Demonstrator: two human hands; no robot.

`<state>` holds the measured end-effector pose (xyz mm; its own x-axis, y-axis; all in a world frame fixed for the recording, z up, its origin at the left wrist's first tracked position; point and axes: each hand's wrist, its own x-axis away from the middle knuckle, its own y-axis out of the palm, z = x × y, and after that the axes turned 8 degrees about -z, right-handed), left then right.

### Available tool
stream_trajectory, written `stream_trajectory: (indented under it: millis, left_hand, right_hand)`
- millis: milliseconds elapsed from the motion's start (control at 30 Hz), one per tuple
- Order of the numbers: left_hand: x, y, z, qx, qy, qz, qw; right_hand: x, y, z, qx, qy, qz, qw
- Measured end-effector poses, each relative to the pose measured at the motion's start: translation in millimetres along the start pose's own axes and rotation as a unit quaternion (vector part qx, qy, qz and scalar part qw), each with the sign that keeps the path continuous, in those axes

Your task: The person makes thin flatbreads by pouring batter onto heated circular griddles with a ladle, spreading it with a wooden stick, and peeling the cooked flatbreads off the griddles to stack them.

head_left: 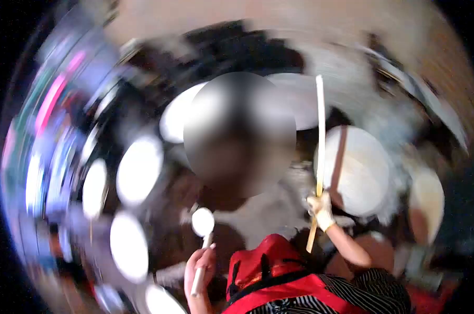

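Observation:
My left hand, bare, is closed round the pale handle of a short tool with a round white head. The head points up and away from me; its exact kind is too blurred to tell. My right hand, in a whitish glove, grips a long straight stick. The stick is white along its upper length and yellowish wood at the lower end. It stands nearly upright in view, passing in front of a large round white disc-like thing crossed by a brown band. Whether they touch is unclear.
Several white round shapes stand on the left, among them one oval and another. A pale oval is at the right. Dark piled shapes lie at the back. A blurred grey disc covers the middle. My red apron shows below.

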<state>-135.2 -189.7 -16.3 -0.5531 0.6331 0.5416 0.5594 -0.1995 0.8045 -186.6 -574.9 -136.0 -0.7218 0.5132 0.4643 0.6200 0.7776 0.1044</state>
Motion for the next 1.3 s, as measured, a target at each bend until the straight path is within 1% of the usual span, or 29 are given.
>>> stream_trajectory:
  millis: [33, 67, 133, 167, 200, 233, 267, 300, 333, 367, 400, 433, 500, 533, 567, 633, 667, 700, 767, 800, 833, 867, 900, 933, 1000, 1033, 1167, 1233, 1300]
  left_hand:
    - [25.9, -16.1, 9.1, 0.044, 0.029, -0.031, 0.998]
    - [52.0, -33.7, 18.3, 0.089, 0.060, -0.062, 0.992]
    - [106.5, -75.7, 33.4, 0.182, 0.165, -0.095, 0.965]
    - [134.2, -98.0, 47.9, 0.197, 0.201, -0.109, 0.953]
    - [158.3, -122.2, 61.1, 0.174, 0.293, -0.086, 0.936]
    - [179.0, -161.3, 76.4, 0.039, 0.407, -0.028, 0.912]
    - [197.4, -178.5, 89.0, -0.079, 0.517, 0.183, 0.832]
    - [216.1, -201.6, 109.0, -0.123, 0.563, 0.276, 0.769]
    - [236.7, -240.0, 146.4, -0.205, 0.563, 0.432, 0.674]
    - [262.6, -273.9, 180.4, -0.323, 0.531, 0.600, 0.505]
    - [286.0, -331.4, 220.3, -0.405, 0.475, 0.688, 0.371]
    - [306.4, -381.5, 247.7, -0.478, 0.392, 0.751, 0.233]
    - [337.7, -408.7, 284.3, -0.676, 0.151, 0.663, 0.283]
    - [355.3, -403.2, 294.8, -0.761, 0.120, 0.585, 0.253]
    - [380.4, -428.4, 316.9, -0.809, 0.097, 0.551, 0.180]
    - [411.3, -409.8, 322.3, -0.785, 0.101, 0.577, 0.202]
    - [416.3, -416.4, 326.7, -0.707, 0.146, 0.638, 0.268]
    - [400.0, -441.9, 332.2, -0.602, 0.209, 0.683, 0.357]
    - [317.7, -536.6, 351.9, -0.352, 0.319, 0.725, 0.499]
    - [295.7, -539.0, 364.5, -0.161, 0.403, 0.643, 0.631]
    - [295.8, -514.9, 373.8, 0.088, 0.475, 0.429, 0.763]
    - [296.0, -498.6, 381.8, 0.249, 0.484, 0.233, 0.806]
    - [298.9, -482.4, 385.7, 0.343, 0.470, 0.081, 0.809]
    - [302.7, -464.3, 389.1, 0.391, 0.452, -0.013, 0.802]
    - [305.1, -421.5, 388.4, 0.471, 0.450, -0.162, 0.742]
    - [305.1, -403.2, 385.7, 0.493, 0.448, -0.198, 0.719]
    - [323.0, -345.1, 371.6, 0.449, 0.543, -0.185, 0.685]
    - [349.5, -292.4, 350.5, 0.405, 0.615, -0.123, 0.665]
    - [372.2, -245.3, 322.5, 0.342, 0.666, -0.105, 0.655]
  right_hand:
    - [10.1, 54.4, -3.2, 0.039, 0.037, -0.093, 0.994]
    - [-1.9, 88.2, 37.6, 0.142, -0.020, -0.161, 0.977]
    - [41.5, 166.4, 54.6, 0.179, -0.069, -0.308, 0.932]
    - [56.4, 203.6, 64.4, 0.167, -0.100, -0.386, 0.902]
    - [67.1, 234.5, 73.5, 0.249, -0.128, -0.451, 0.847]
    - [78.6, 261.0, 87.8, 0.324, -0.162, -0.504, 0.784]
    - [91.7, 290.9, 111.0, 0.304, -0.207, -0.536, 0.760]
    - [118.0, 323.0, 109.1, 0.377, -0.271, -0.568, 0.680]
    - [133.4, 358.0, 126.8, 0.411, -0.295, -0.595, 0.625]
    - [147.0, 390.8, 143.9, 0.442, -0.319, -0.614, 0.571]
    - [152.0, 415.7, 178.3, 0.436, -0.168, -0.655, 0.594]
    - [171.5, 448.1, 196.2, 0.515, -0.099, -0.663, 0.534]
    - [229.8, 508.9, 192.7, 0.607, -0.063, -0.687, 0.394]
    - [247.2, 525.9, 206.3, 0.554, -0.111, -0.737, 0.370]
    - [275.7, 556.0, 234.5, 0.494, -0.166, -0.781, 0.344]
    - [328.7, 602.8, 249.8, 0.499, -0.271, -0.789, 0.235]
    - [344.9, 620.0, 276.1, 0.480, -0.318, -0.785, 0.227]
    - [355.9, 633.8, 308.2, 0.457, -0.364, -0.781, 0.220]
    - [383.7, 661.4, 353.7, 0.518, -0.390, -0.740, 0.179]
    - [394.3, 674.4, 367.8, 0.595, -0.352, -0.713, 0.120]
    - [388.8, 677.5, 390.5, 0.618, -0.347, -0.695, 0.122]
    - [376.9, 676.2, 406.9, 0.641, -0.324, -0.687, 0.111]
    - [363.1, 671.6, 412.2, 0.662, -0.302, -0.679, 0.102]
    - [356.5, 664.6, 399.0, 0.656, -0.301, -0.684, 0.107]
    - [353.8, 657.0, 354.7, 0.663, -0.281, -0.687, 0.097]
    - [343.3, 651.4, 337.6, 0.637, -0.270, -0.714, 0.113]
    - [323.9, 638.3, 264.2, 0.578, -0.279, -0.759, 0.110]
    - [312.2, 630.4, 243.0, 0.538, -0.293, -0.784, 0.107]
    - [300.5, 626.3, 226.7, 0.506, -0.309, -0.799, 0.097]
